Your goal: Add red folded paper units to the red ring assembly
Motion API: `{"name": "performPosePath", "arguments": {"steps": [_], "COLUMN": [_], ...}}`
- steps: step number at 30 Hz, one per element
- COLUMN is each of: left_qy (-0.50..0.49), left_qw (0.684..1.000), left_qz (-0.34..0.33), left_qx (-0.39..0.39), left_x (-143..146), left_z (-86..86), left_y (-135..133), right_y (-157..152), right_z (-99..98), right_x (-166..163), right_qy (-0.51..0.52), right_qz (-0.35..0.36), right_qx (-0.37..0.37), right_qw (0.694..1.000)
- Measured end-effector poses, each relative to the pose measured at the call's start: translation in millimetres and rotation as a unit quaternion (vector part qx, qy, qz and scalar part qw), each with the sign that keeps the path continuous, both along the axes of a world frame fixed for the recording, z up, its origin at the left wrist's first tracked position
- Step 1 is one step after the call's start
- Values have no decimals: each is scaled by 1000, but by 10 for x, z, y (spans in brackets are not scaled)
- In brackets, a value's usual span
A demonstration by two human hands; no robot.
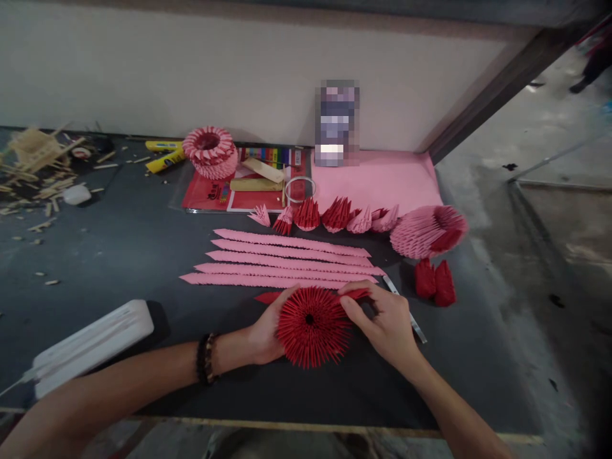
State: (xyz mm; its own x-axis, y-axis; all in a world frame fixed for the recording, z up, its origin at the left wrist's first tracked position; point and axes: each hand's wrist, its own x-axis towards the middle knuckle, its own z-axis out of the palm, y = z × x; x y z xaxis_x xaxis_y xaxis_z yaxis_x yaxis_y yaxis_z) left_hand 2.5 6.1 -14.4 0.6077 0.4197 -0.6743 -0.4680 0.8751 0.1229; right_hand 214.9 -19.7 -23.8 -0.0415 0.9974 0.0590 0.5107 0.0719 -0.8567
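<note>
A round, spiky red folded-paper piece [313,347] with a dark hole at its centre faces up between my hands. My left hand [268,326] is closed around its left side, a dark beaded bracelet on that wrist. At its upper right edge, my right hand [385,319] pinches a small red folded-paper piece [356,294] between thumb and fingers. Another pointed red paper piece [266,298] shows behind my left hand. Just beyond lie several long pink folded-paper strips [287,259], side by side. A slim metallic tool [406,312] lies partly behind my right hand.
Small pink and red paper clusters [337,213] line up before a pink sheet [377,175]. A pink paper bowl [415,233] and red bundles [434,282] sit right. Left are a white glue bottle [95,344] and wood scraps [48,185]. A pink-red paper vase [213,162] stands behind.
</note>
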Motion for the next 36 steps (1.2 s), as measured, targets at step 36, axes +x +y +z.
{"name": "performPosePath", "arguments": {"steps": [36], "left_qy": [1], "left_qw": [1000], "left_qz": [-19], "left_qx": [-12], "left_x": [-22], "left_z": [-26], "left_y": [-2], "right_y": [-7], "right_z": [-49], "right_x": [76], "right_qy": [172], "right_qz": [-96], "right_qx": [-83], "right_qw": [977]}}
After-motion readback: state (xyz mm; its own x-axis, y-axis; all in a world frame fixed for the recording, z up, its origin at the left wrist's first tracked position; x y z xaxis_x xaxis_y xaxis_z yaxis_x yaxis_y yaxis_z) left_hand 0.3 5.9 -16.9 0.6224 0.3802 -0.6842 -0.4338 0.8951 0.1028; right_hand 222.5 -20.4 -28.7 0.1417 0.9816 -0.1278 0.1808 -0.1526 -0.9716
